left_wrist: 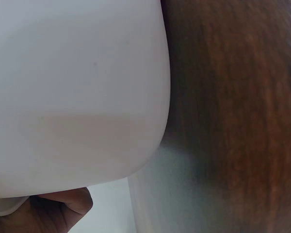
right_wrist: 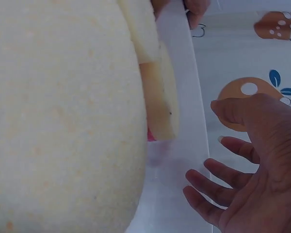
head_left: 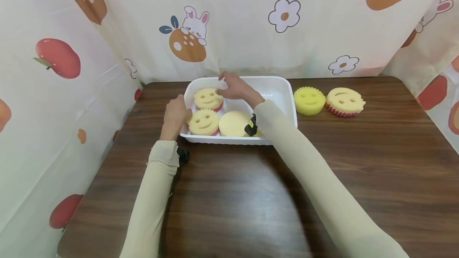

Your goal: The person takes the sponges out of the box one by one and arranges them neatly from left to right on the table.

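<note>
A white plastic bin (head_left: 229, 140) stands near the table's back edge. My left hand (head_left: 175, 112) grips its left rim; in the left wrist view a finger (left_wrist: 75, 201) shows beside the bin's wall (left_wrist: 87, 73). Inside lie two cream smiley sponges, one at the back (head_left: 208, 98) and one in front (head_left: 203, 122), both with pink undersides. To their right is a plain-faced round sponge (head_left: 233, 124); a further piece is mostly hidden by my right wrist. My right hand (head_left: 234, 86) hovers over the bin's back part, fingers loosely bent and apart, holding nothing (right_wrist: 262, 165).
Right of the bin, a bright yellow smiley sponge (head_left: 309, 101) and a cream and pink smiley sponge (head_left: 345, 102) sit side by side on the dark wooden table (head_left: 229, 194). A printed curtain (head_left: 244, 31) hangs behind the table and along its sides.
</note>
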A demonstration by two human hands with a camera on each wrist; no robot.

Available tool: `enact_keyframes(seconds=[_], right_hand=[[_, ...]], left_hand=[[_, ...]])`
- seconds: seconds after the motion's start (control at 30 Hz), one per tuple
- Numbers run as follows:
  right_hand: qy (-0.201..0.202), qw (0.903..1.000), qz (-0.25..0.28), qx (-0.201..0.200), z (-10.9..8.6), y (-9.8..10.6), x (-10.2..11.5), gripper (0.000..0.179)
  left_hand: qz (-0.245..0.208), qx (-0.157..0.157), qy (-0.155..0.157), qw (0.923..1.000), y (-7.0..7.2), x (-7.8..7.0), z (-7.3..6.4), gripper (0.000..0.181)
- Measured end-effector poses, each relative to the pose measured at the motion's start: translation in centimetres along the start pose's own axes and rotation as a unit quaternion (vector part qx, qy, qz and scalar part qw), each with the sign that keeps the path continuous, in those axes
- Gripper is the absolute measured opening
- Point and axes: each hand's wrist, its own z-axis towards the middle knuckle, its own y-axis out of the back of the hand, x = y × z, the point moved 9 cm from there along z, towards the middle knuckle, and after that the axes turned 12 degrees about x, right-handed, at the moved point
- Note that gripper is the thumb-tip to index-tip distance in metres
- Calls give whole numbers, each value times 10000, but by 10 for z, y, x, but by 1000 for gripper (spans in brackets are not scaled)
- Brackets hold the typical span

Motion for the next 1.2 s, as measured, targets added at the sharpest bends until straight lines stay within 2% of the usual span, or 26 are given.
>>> enact_keyframes(seconds=[0.17,0.3,0.73,1.2], right_hand=[[-189,9989,-335,268,1,-8,0,59],[-303,9985,-363,287,1,-11,-2,58],[-227,9970,-589,448,10,-24,-4,58],[-170,9961,-642,586,15,-30,-2,55]], left_hand=[[-42,12,38,10000,-1,0,-1,51],[-16,3,19,10000,-2,0,-2,52],[63,-137,-8,9999,0,0,-2,50],[25,-68,24,10000,1,-1,-3,51]])
